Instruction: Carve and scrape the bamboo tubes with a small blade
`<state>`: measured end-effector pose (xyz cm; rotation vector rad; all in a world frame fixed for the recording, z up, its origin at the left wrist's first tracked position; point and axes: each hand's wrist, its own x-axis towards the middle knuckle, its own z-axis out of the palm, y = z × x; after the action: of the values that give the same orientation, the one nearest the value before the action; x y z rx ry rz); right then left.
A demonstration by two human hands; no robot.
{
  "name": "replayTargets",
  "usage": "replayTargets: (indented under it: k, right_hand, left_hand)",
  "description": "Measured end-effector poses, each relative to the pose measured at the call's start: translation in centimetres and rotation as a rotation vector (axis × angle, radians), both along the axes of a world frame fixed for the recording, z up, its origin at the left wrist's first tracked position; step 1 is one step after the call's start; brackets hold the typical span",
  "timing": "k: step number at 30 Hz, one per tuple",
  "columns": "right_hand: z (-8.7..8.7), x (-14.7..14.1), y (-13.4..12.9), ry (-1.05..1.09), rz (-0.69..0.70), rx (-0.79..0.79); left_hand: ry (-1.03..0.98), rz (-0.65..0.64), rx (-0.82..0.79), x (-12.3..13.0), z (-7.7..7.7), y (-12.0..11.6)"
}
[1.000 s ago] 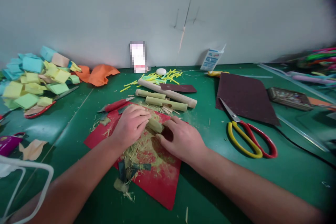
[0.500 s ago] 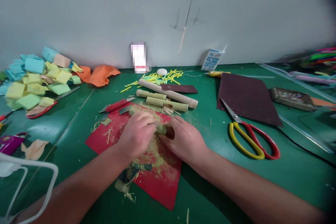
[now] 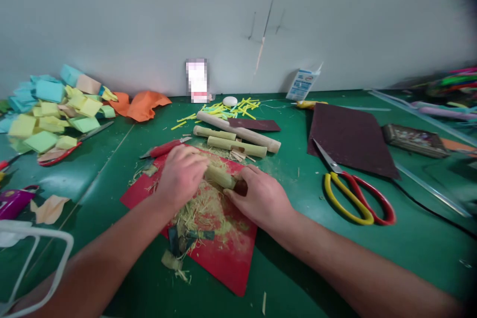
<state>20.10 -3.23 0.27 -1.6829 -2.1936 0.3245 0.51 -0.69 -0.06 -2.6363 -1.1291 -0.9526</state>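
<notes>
A short bamboo piece (image 3: pixel 219 177) lies over a red sheet (image 3: pixel 234 263) strewn with pale green shavings and dust. My right hand (image 3: pixel 259 191) grips its right end, fingers curled round it. My left hand (image 3: pixel 182 174) is closed at the other end, its fingers wrapped over something, and the bamboo runs under the fingertips. What else that hand covers is hidden. Just beyond the hands lie two cut bamboo tubes (image 3: pixel 237 147) and a longer pale stick (image 3: pixel 257 139). A red-handled knife (image 3: pixel 164 148) rests above my left hand.
Yellow and red-handled scissors (image 3: pixel 348 198) and dark sandpaper (image 3: pixel 350 139) lie at right. Folded paper pieces (image 3: pixel 48 114) are heaped at left, near orange cloth (image 3: pixel 145 106). A phone (image 3: pixel 197 81) leans on the wall. A white frame (image 3: pixel 61 263) juts in at lower left.
My left hand has moved left along the bamboo, uncovering its middle and more shavings on the red sheet. My right hand has stayed nearly still.
</notes>
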Motion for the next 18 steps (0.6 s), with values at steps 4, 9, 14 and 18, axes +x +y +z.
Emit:
replayTargets:
  k: [4, 9, 14, 18]
  right_hand:
    - [-0.1, 0.1, 0.1, 0.030, 0.026, 0.018]
    - [-0.3, 0.1, 0.2, 0.033, 0.003, 0.017]
    - [0.0, 0.1, 0.3, 0.059, 0.033, 0.012]
    - [0.0, 0.3, 0.4, 0.041, 0.015, 0.007]
  left_hand:
    - [-0.014, -0.099, -0.059, 0.4, 0.0, -0.3]
    - [0.000, -0.125, -0.068, 0.9, -0.1, -0.5]
    - [0.020, -0.194, -0.102, 1.1, 0.0, -0.8]
    - [0.011, -0.147, -0.075, 1.3, 0.0, -0.8]
